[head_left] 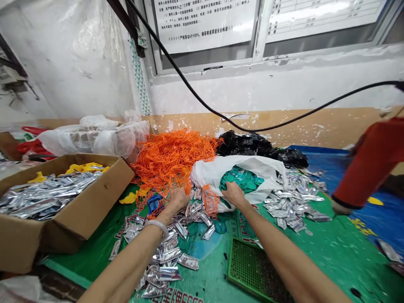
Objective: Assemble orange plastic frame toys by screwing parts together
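**Head view: a person's left hand (177, 200) and right hand (232, 194) reach into heaps of packaging on a green printed mat (331, 248).**

The left hand, with a white bangle (157, 227) on its wrist, curls at the near edge of a tangled orange plastic mesh (173, 162). The right hand curls over the rim of a white plastic bag (240, 168) that holds teal sachets (241, 180). I cannot tell whether either hand is gripping. Silver foil sachets (170, 256) lie scattered on the mat below and between both hands. A cardboard box (63, 219) of more silver sachets sits at left, a green perforated tray (251, 269) lies beside the right forearm, and a co-worker's red sleeve (369, 162) enters at right.
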A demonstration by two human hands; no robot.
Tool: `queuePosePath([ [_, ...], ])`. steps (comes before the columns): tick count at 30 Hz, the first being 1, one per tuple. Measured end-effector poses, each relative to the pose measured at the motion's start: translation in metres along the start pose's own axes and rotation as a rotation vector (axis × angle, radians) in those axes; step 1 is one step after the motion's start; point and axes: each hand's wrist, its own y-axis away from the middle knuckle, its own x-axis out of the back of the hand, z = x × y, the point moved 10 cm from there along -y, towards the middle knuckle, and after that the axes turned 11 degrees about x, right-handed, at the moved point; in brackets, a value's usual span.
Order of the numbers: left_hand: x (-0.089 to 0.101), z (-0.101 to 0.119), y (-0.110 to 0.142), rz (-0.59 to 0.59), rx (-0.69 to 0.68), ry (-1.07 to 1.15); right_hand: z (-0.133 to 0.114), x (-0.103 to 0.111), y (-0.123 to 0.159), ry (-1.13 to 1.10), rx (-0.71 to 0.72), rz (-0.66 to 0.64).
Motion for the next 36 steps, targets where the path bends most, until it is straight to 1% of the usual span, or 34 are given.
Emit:
queuePosePath([
  [3,0.003,-0.009,-0.002,-0.029,0.002,0.141,0.003,-0.001,0.004,-0.033,0.008,0.015],
  [7,0.009,-0.017,0.005,-0.042,-0.023,0.362,0.013,0.004,0.015,-0.11,-0.004,0.073],
  [13,0.012,-0.022,0.018,-0.098,-0.103,0.61,0.023,0.013,0.028,-0.326,-0.019,0.178],
  [17,0.022,-0.025,0.023,-0.062,-0.167,0.71,0.025,0.027,0.041,-0.473,-0.047,0.274],
  [19,0.027,-0.025,0.025,-0.033,-0.199,0.724,0.022,0.036,0.05,-0.536,-0.055,0.313],
  [21,0.03,-0.025,0.027,-0.007,-0.219,0.698,0.013,0.042,0.06,-0.609,-0.048,0.309],
  [25,0.032,-0.024,0.03,0.059,-0.214,0.554,-0.014,0.048,0.084,-0.773,-0.019,0.204],
  [29,0.039,-0.012,0.038,0.17,-0.254,0.352,-0.034,0.051,0.118,-0.955,-0.043,0.109],
  [32,0.039,0.007,0.045,0.224,-0.349,0.191,-0.045,0.047,0.145,-1.109,-0.075,0.042],
  [34,0.035,0.018,0.045,0.232,-0.399,0.09,-0.053,0.04,0.161,-1.205,-0.094,-0.008],
  [36,0.029,0.025,0.043,0.239,-0.417,0.008,-0.059,0.031,0.173,-1.284,-0.106,-0.052],
])
